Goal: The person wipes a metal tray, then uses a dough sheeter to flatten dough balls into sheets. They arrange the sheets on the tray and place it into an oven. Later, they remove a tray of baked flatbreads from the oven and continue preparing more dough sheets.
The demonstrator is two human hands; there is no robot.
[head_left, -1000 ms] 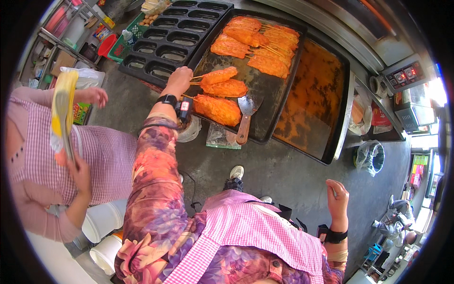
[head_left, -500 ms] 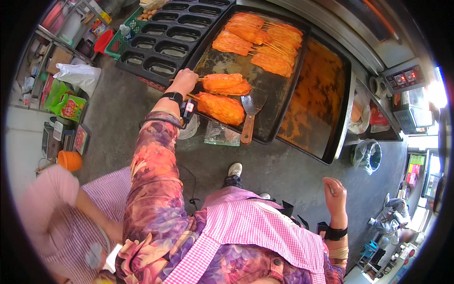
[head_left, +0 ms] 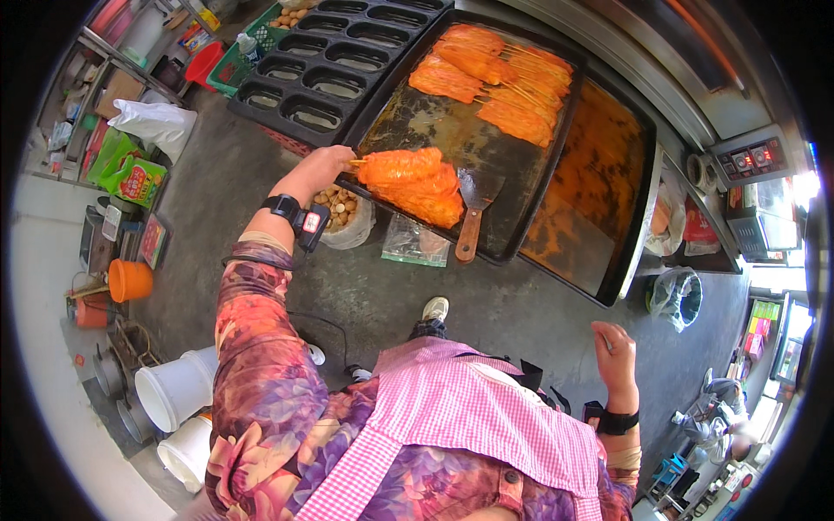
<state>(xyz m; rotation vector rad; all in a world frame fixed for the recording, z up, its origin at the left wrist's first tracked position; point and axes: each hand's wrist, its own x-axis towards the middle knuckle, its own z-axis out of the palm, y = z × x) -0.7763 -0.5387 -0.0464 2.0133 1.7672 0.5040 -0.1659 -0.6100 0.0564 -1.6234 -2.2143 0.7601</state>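
Note:
My left hand is closed on the stick end of a skewer of orange-coated meat at the near left corner of a black baking tray. This meat lies over more coated pieces there. Beside it rests a metal spatula, its wooden handle sticking out over the tray's near edge. At the far end of the tray lie several more meat skewers, sticks pointing different ways. My right hand hangs off to the right, fingers curled in, with nothing visible in it.
Left of the tray is a black mould pan with oval hollows. A second tray, stained with orange liquid, stands on the right. Below the near edge are a lined tub of brown pieces and a clear bag. White buckets stand at lower left.
My left hand has drawn nearer and slightly left. The skewered meat, formerly in two separate groups, now lies bunched together. The other person at the lower left has nearly left the view.

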